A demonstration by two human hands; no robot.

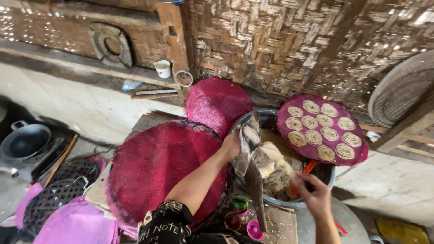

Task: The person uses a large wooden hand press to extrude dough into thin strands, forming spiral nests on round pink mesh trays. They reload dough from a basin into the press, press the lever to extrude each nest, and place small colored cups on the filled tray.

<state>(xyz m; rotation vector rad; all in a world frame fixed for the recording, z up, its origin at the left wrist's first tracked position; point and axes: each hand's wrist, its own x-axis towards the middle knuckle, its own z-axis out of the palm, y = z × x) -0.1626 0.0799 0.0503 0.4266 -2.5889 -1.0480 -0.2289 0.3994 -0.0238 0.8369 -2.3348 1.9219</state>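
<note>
I see my left hand [231,145] closed on the top edge of a grey plastic sheet [249,156], lifting it off the metal basin [271,202] so the pale dough [270,163] beneath is exposed. My right hand [312,195] hangs over the basin's near rim, fingers curled around a thin orange stick [308,168] — the grip looks narrow, though blur hides the fingertips. A round magenta mat [322,129] rests tilted on the far rim, within reach, carrying ten coiled noodle rounds. Two more magenta mats — a large one [158,165] and a smaller one [218,101] behind it — lie bare, leaning to my left.
</note>
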